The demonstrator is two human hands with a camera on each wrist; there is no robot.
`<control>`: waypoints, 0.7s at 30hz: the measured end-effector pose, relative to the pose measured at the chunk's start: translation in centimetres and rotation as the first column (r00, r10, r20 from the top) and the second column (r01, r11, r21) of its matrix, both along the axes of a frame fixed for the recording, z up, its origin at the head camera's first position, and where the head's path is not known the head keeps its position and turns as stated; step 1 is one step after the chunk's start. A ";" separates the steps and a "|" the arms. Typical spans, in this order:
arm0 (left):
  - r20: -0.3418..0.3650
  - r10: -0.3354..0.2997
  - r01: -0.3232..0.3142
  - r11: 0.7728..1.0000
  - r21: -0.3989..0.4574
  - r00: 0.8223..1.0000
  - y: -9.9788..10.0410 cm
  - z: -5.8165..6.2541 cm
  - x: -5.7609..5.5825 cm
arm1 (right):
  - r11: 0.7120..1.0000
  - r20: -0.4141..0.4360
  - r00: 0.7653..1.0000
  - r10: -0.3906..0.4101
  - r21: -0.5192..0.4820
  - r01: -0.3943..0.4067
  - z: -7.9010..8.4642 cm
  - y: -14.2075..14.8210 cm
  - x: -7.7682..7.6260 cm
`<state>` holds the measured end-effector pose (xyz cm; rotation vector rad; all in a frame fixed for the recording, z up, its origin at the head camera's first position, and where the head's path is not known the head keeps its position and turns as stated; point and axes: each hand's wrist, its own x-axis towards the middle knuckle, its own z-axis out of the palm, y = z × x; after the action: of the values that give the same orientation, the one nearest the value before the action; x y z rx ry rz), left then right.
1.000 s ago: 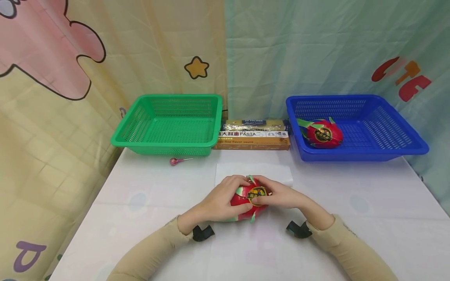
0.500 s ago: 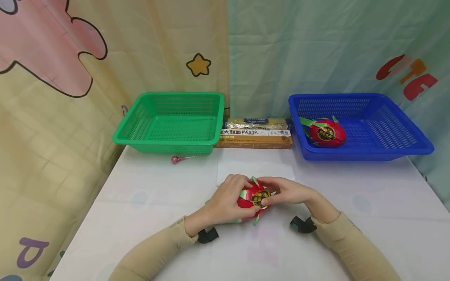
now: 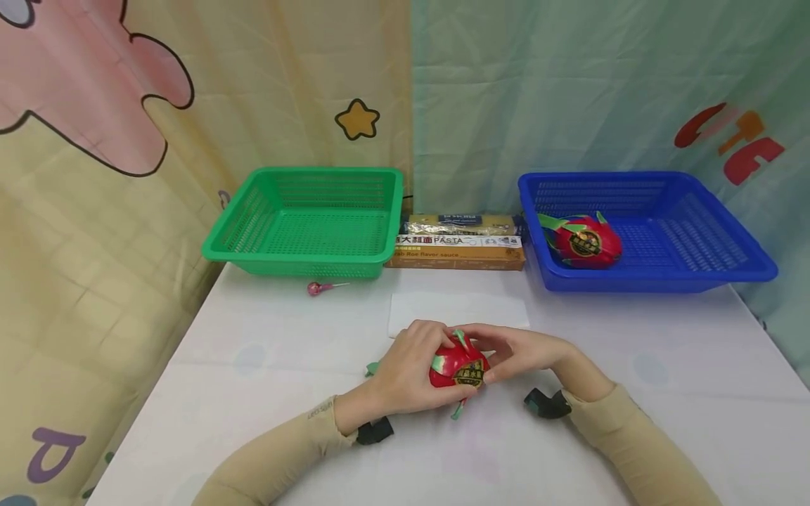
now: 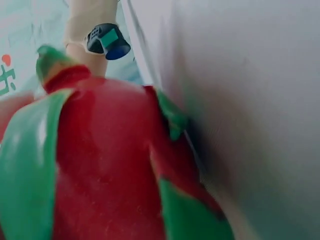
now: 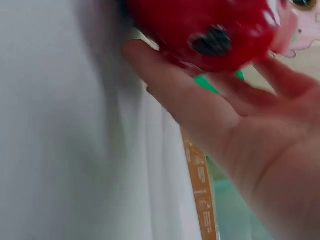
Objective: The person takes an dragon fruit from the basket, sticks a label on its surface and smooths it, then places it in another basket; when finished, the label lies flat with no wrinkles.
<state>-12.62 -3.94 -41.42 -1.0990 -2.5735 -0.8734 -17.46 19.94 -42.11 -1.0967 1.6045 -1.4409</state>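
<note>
A red dragon fruit with green-tipped scales and a black-and-gold sticker lies between both hands, close over the white table. My left hand grips it from the left, fingers over the far side and thumb along the near side. From the right, the fingers and thumb of my right hand hold its other end. In the right wrist view, a dark round spot marks the end of the fruit, thumb and fingertips against it and the palm apart. Red skin and green scales fill the left wrist view.
At the back left stands a green basket; at the back right, a blue basket holds another dragon fruit. Between them are a pasta box and a yellow pack. A lollipop and a white sheet lie in front.
The dragon fruit has turned in the hands, its sticker shifting toward the near right. The right thumb has slid from the sticker to the fruit's right edge.
</note>
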 end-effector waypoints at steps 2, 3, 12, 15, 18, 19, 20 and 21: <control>-0.032 0.032 -0.032 0.999 0.008 0.999 0.1 -0.2 0.1 | 0.992 -0.040 0.994 -0.103 0.074 0.106 0.0 -0.6 0.1; -0.044 0.044 -0.044 0.999 0.013 0.998 0.1 -0.2 0.2 | 0.982 -0.057 0.987 -0.151 0.109 0.156 -0.1 -0.8 0.2; -0.085 0.052 -0.048 0.998 0.048 0.995 0.1 -0.4 0.3 | 0.963 -0.006 0.972 -0.234 0.134 0.233 0.1 -1.6 0.4; -0.090 0.051 -0.049 0.999 0.023 0.995 0.2 -0.3 0.2 | 0.966 -0.022 0.975 -0.221 0.132 0.222 0.1 -1.3 0.3; -0.103 0.057 -0.060 0.998 -0.023 0.993 0.4 -0.1 0.2 | 0.971 -0.037 0.978 -0.203 0.122 0.206 0.0 -1.0 0.1; -0.109 0.061 -0.066 0.997 -0.040 0.992 0.5 -0.1 0.2 | 0.973 -0.038 0.980 -0.197 0.117 0.200 0.0 -0.9 0.1; -0.118 0.065 -0.073 0.996 -0.057 0.991 0.6 -0.1 0.2 | 0.974 -0.031 0.981 -0.193 0.116 0.196 0.0 -0.7 0.0; -0.129 0.068 -0.078 0.995 -0.069 0.989 0.6 -0.2 0.2 | 0.974 -0.024 0.981 -0.193 0.121 0.194 -0.1 -0.6 0.0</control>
<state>-12.41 -3.35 -41.58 -1.0368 -2.5419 -0.6743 -17.46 19.30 -42.22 -0.9012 1.8249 -1.4388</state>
